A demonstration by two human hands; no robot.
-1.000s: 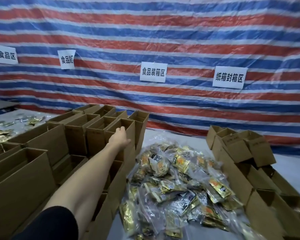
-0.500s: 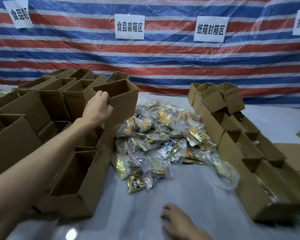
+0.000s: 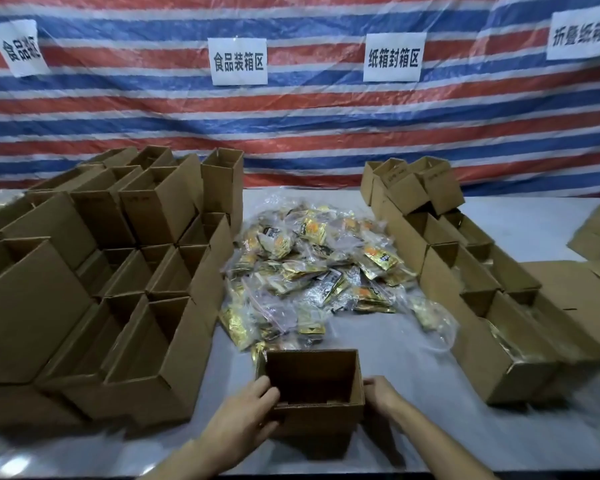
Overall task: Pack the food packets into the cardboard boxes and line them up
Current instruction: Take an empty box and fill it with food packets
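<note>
An open, empty cardboard box (image 3: 329, 412) stands on the table right in front of me. My left hand (image 3: 245, 410) grips its near left corner, thumb over the rim. My right hand (image 3: 378, 393) holds its right side. Beyond the box lies a heap of gold and clear food packets (image 3: 312, 268) in the middle of the table.
A stack of open empty boxes (image 3: 125, 289) fills the left side. A row of open boxes (image 3: 482, 306) runs along the right, the nearest holding gold packets. Flat cardboard (image 3: 596, 233) lies at the far right. A striped tarp with paper signs (image 3: 238, 60) hangs behind.
My left hand lifted one box off the left stack and brought it down in front of me. My right hand came up from the table to the box's right side.
</note>
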